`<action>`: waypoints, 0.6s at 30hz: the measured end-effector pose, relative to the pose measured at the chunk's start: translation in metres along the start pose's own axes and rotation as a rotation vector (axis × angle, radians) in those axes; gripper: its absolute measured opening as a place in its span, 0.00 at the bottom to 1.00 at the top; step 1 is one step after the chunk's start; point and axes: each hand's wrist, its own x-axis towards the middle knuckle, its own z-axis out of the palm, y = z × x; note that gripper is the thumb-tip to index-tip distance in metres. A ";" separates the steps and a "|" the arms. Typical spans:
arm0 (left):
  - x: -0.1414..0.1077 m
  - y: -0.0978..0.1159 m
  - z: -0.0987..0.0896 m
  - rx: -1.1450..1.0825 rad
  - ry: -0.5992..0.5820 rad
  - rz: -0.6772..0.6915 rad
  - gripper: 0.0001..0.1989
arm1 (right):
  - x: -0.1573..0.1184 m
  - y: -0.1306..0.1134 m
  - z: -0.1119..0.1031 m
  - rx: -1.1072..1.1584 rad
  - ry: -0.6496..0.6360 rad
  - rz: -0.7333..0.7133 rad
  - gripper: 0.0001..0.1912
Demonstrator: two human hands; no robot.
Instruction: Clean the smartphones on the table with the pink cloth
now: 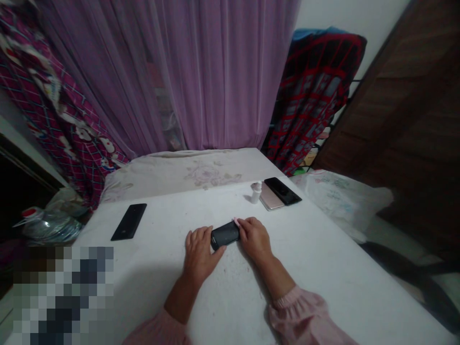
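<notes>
A small dark phone (225, 235) lies tilted on the white-covered table (230, 297), its screen up. My left hand (200, 253) grips its left end, with the thumb along the lower edge and the fingers at the upper left. At the phone's right end, my right hand (254, 238) pinches a small pink piece (236, 222) against the upper right corner. Behind my right hand stands a small white bottle (256, 192), beside a pink-gold phone (271, 197) and a black phone (282, 190).
Another black phone (129, 222) lies at the table's left. Past the left edge is a large clear bottle with a red cap (30, 211). A white plastic bag (338, 199) sits beyond the right edge. Purple curtains (223, 72) hang behind.
</notes>
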 end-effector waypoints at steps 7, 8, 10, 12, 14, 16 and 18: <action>0.001 -0.004 0.006 -0.046 0.013 -0.015 0.23 | -0.003 -0.008 0.007 -0.049 -0.084 -0.137 0.19; 0.001 -0.005 0.007 -0.050 0.012 -0.014 0.23 | -0.006 -0.013 0.006 -0.049 -0.105 -0.156 0.19; 0.000 -0.005 0.007 -0.056 0.008 -0.013 0.23 | -0.010 -0.024 0.006 -0.045 -0.143 -0.196 0.20; 0.000 -0.005 0.007 -0.060 0.000 -0.017 0.23 | -0.014 -0.031 0.006 -0.051 -0.162 -0.215 0.20; 0.000 -0.005 0.006 -0.062 -0.003 -0.019 0.23 | -0.015 -0.032 0.007 -0.077 -0.155 -0.197 0.20; 0.001 -0.005 0.006 -0.062 0.003 -0.018 0.23 | -0.013 -0.029 0.007 -0.109 -0.122 -0.144 0.19; 0.001 -0.005 0.007 -0.060 0.010 -0.015 0.23 | -0.011 -0.023 0.007 -0.127 -0.085 -0.088 0.19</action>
